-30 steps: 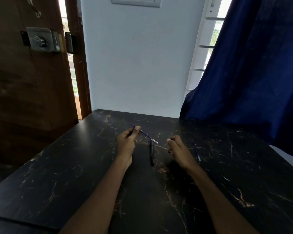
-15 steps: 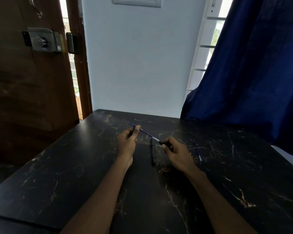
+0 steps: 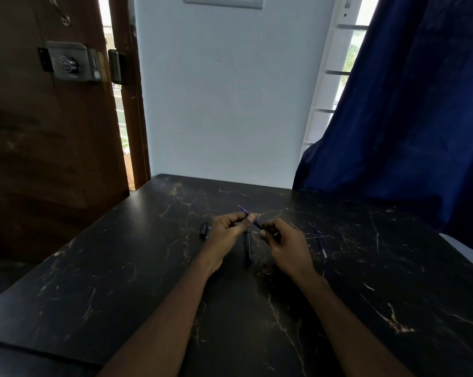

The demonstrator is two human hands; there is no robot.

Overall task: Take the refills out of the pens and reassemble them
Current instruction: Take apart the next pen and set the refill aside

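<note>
On the glossy black marble-patterned table [image 3: 121, 281], a short dark cylindrical cap [image 3: 203, 230] lies at nine o'clock of the left hand [image 3: 228, 232]. That hand pinches a thin blue refill [image 3: 243, 209], slanting toward ten o'clock. The right hand [image 3: 289, 246] grips its lower end inside a dark barrel piece [image 3: 260, 226]. Between the hands lies a slim dark pen [image 3: 247, 247]; at three o'clock lies another thin refill [image 3: 319, 240].
</note>
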